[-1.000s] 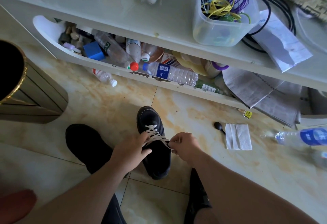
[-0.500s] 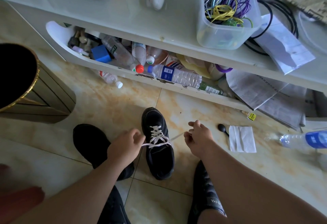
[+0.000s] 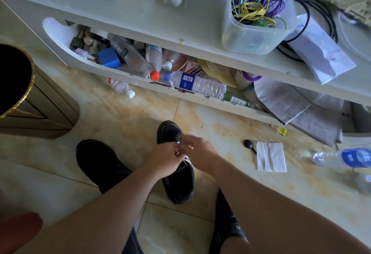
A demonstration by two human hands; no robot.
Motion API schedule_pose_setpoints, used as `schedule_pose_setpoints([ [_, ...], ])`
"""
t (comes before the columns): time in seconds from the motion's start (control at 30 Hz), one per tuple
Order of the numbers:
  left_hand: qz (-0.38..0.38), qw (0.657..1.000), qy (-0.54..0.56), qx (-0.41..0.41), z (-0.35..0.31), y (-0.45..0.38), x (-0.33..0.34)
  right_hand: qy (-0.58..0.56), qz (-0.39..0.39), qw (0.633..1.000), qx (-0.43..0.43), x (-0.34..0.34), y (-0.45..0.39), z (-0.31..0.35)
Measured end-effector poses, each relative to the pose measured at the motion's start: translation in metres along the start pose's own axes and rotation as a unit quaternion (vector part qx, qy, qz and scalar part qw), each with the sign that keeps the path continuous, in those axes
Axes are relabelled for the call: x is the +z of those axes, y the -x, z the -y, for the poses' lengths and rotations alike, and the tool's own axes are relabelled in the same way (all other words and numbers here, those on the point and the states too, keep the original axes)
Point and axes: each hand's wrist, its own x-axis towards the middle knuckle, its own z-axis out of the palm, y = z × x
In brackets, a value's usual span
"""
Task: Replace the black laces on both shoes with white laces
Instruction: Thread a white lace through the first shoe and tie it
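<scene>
Shoe [image 3: 176, 183], black, on tile floor [image 3: 120, 121] at frame center, toe twd low shelf [image 3: 128, 76], w/ white lace [image 3: 186, 160] showing at mid-upper just under both hands. Left hand [image 3: 163, 158] curled over lace area, fingers bent & apparently pinching lace; right hand [image 3: 200, 153] touching it from other side, fingers blurred, loosely spread over shoe's front, grip on lace can't tell. Second black shoe [image 3: 100, 165] just left of first, apart; bin [image 3: 30, 101] far left, napkin [image 3: 271, 156] & bottle [image 3: 345, 157] on floor at right.
</scene>
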Motion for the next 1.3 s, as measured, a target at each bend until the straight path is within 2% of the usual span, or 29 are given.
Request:
schedule_pose_setpoints([
  [0.07,-0.016,1.000,0.011,0.001,0.002,-0.003,-0.016,0.067,-0.002,0.998,-0.005,0.007,0.002,-0.001],
  [0.2,-0.050,0.997,0.055,-0.013,0.007,-0.005,-0.034,0.053,-0.045,0.998,0.011,0.011,0.001,-0.013],
  [0.37,-0.053,0.985,0.165,-0.020,0.009,-0.005,-0.031,-0.053,-0.023,0.997,0.051,0.025,0.007,-0.008],
  [0.47,-0.056,0.973,0.224,-0.025,0.008,-0.006,-0.029,-0.172,0.011,0.982,0.081,0.039,0.004,-0.003],
  [0.6,-0.047,0.957,0.282,-0.038,0.003,-0.003,-0.029,-0.252,0.029,0.963,0.093,0.030,0.006,0.000],
  [0.67,-0.037,0.971,0.235,-0.036,0.001,-0.001,-0.031,-0.343,0.024,0.931,0.125,0.019,0.008,0.000],
  [0.73,-0.004,0.998,0.058,-0.027,0.002,0.003,-0.038,-0.406,0.010,0.899,0.163,0.011,0.008,-0.005],
  [0.77,0.017,0.997,-0.071,-0.015,0.005,0.005,-0.043,-0.419,0.003,0.890,0.181,0.009,0.008,-0.009],
  [0.8,0.039,0.982,-0.185,-0.008,0.010,0.006,-0.046,-0.419,-0.005,0.886,0.197,0.007,0.007,-0.014],
  [0.83,0.061,0.965,-0.256,-0.014,0.014,0.009,-0.049,-0.411,-0.013,0.887,0.208,0.007,0.005,-0.019],
  [0.87,0.075,0.958,-0.276,-0.032,0.019,0.010,-0.050,-0.398,-0.024,0.892,0.214,0.008,0.004,-0.023],
  [0.9,0.079,0.963,-0.251,-0.053,0.023,0.011,-0.050,-0.385,-0.033,0.897,0.217,0.010,0.005,-0.024],
  [0.93,0.069,0.979,-0.173,-0.080,0.024,0.011,-0.048,-0.374,-0.038,0.902,0.214,0.012,0.004,-0.024],
  [0.97,0.049,0.992,-0.044,-0.104,0.023,0.009,-0.043,-0.362,-0.039,0.907,0.210,0.014,0.005,-0.022],
  [1.0,0.024,0.985,0.110,-0.127,0.019,0.006,-0.036,-0.355,-0.039,0.911,0.208,0.017,0.005,-0.021],
  [1.03,-0.002,0.958,0.246,-0.145,0.012,0.005,-0.031,-0.351,-0.038,0.912,0.207,0.019,0.006,-0.019],
  [1.1,-0.020,0.909,0.386,-0.158,-0.002,0.001,-0.015,-0.351,-0.029,0.913,0.206,0.022,0.006,-0.018],
  [1.2,-0.031,0.869,0.463,-0.172,-0.007,-0.003,0.004,-0.365,-0.034,0.906,0.212,0.018,0.006,-0.018],
  [1.23,-0.053,0.842,0.500,-0.198,-0.005,-0.004,0.005,-0.370,-0.040,0.903,0.215,0.015,0.006,-0.021],
  [1.3,-0.077,0.761,0.590,-0.260,0.006,-0.005,0.002,-0.374,-0.050,0.899,0.223,0.012,0.005,-0.026],
])
